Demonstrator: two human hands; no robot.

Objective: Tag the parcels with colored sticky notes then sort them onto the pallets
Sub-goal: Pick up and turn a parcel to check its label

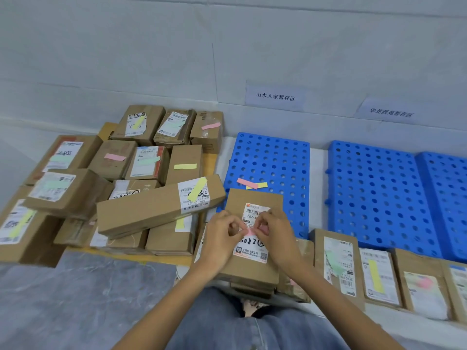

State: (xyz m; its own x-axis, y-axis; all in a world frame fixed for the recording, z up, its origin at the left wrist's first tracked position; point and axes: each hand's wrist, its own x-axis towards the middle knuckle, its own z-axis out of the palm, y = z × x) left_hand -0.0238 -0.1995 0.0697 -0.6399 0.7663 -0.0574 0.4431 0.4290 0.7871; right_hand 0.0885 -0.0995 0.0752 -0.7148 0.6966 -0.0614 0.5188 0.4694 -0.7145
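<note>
A flat cardboard parcel (252, 198) with a white shipping label lies in front of me, on top of other parcels. My left hand (222, 238) and my right hand (275, 236) meet over its label, and both pinch a small pink sticky note (250, 232) between their fingertips. Loose pink and yellow sticky notes (251, 184) lie on the near blue pallet (273, 160). A second blue pallet (374, 188) sits to the right, bare.
A heap of tagged cardboard parcels (113, 178) fills the left side. A row of tagged parcels (374, 274) lies along the front right. Two paper signs (275, 97) hang on the white wall behind the pallets. My jeans-clad knees are at the bottom.
</note>
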